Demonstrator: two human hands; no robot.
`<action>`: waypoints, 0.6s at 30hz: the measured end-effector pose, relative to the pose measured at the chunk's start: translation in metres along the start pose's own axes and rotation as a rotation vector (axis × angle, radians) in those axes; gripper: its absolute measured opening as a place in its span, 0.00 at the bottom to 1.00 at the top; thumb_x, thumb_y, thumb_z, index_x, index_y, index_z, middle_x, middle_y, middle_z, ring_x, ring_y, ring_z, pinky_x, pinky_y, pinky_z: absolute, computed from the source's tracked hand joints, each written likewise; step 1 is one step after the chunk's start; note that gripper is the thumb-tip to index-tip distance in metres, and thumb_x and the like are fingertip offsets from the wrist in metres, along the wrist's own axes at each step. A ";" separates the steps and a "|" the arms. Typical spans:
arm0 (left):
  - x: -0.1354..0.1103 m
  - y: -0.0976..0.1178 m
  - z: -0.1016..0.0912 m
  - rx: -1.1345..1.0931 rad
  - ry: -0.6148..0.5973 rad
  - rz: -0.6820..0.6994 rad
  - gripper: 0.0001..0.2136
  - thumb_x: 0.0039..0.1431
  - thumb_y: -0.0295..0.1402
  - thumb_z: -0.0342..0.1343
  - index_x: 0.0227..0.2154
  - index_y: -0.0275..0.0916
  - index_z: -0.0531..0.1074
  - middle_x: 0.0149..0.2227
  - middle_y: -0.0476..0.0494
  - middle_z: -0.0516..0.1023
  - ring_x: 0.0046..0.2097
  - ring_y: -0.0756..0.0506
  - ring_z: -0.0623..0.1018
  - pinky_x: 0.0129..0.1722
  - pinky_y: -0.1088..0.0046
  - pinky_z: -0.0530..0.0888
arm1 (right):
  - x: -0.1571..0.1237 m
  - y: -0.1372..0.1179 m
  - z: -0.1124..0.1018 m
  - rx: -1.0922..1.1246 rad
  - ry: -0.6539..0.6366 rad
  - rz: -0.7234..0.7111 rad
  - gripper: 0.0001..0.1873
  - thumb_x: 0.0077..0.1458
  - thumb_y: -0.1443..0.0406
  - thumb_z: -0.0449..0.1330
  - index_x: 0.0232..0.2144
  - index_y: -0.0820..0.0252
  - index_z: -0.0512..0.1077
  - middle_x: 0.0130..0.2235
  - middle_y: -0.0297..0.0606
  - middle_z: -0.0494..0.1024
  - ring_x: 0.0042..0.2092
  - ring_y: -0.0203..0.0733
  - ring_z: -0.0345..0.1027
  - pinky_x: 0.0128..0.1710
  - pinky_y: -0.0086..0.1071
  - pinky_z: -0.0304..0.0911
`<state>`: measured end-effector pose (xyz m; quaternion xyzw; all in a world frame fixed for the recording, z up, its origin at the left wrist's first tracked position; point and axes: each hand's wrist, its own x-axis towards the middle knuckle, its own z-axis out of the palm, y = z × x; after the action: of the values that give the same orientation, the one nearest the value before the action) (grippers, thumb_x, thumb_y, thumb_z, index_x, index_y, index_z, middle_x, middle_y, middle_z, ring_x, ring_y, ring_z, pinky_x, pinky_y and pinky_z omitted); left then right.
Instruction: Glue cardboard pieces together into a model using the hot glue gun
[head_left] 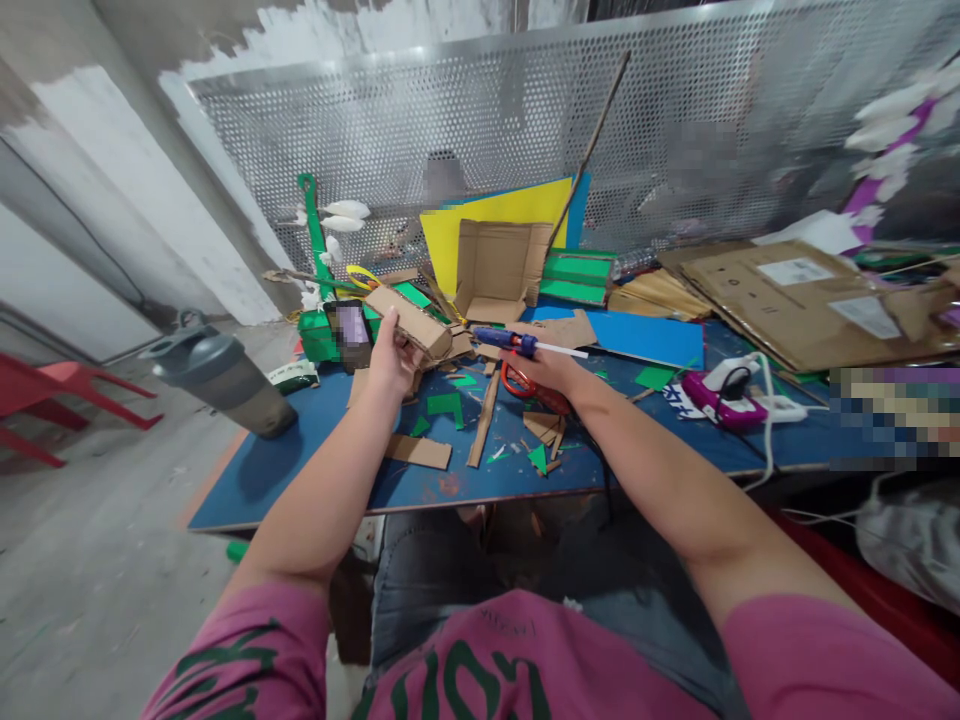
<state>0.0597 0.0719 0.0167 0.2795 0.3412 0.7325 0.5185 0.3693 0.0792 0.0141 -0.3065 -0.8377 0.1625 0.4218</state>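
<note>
Brown cardboard piece (412,322) sits clamped in my left hand (395,360) above the blue table (322,470); my right hand (546,370) wraps the blue glue gun (510,342), tip near the piece. Scraps (418,452) crowd beneath; the near left corner (251,500) lies open, a bottle (232,378) behind it.

We saw a craft workshop: glue gun (504,341) in right hand (545,370), cardboard scraps (484,420) between it and left hand (393,360), patchily painted wall (322,30) beyond.
</note>
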 end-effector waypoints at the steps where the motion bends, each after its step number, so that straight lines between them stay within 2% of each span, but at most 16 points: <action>1: 0.000 0.001 0.001 0.025 -0.015 0.012 0.27 0.56 0.55 0.74 0.51 0.44 0.78 0.43 0.45 0.86 0.42 0.44 0.87 0.38 0.70 0.83 | 0.000 0.003 0.001 0.014 0.020 0.018 0.19 0.66 0.46 0.64 0.39 0.54 0.79 0.37 0.39 0.82 0.40 0.50 0.74 0.46 0.42 0.72; 7: -0.012 -0.001 0.007 0.242 -0.099 0.103 0.27 0.52 0.56 0.76 0.44 0.44 0.76 0.40 0.49 0.82 0.32 0.50 0.80 0.26 0.75 0.72 | -0.003 0.005 0.006 0.176 0.076 0.062 0.24 0.65 0.43 0.65 0.46 0.55 0.82 0.43 0.41 0.85 0.46 0.54 0.78 0.52 0.46 0.74; 13: -0.021 -0.005 0.010 0.290 -0.141 0.123 0.24 0.54 0.53 0.76 0.43 0.45 0.76 0.41 0.48 0.80 0.35 0.50 0.79 0.30 0.77 0.72 | -0.006 -0.002 0.004 0.190 0.049 0.102 0.24 0.64 0.43 0.65 0.45 0.56 0.82 0.39 0.40 0.84 0.42 0.52 0.77 0.48 0.44 0.74; 18: -0.020 -0.008 0.009 0.298 -0.154 0.147 0.26 0.53 0.55 0.76 0.46 0.46 0.76 0.45 0.46 0.81 0.40 0.48 0.81 0.33 0.75 0.74 | -0.005 -0.001 0.005 0.175 -0.013 0.041 0.23 0.67 0.44 0.63 0.47 0.56 0.83 0.43 0.42 0.86 0.47 0.54 0.78 0.54 0.47 0.74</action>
<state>0.0767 0.0568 0.0149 0.4326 0.3841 0.6860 0.4412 0.3670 0.0745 0.0085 -0.2845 -0.8165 0.2458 0.4382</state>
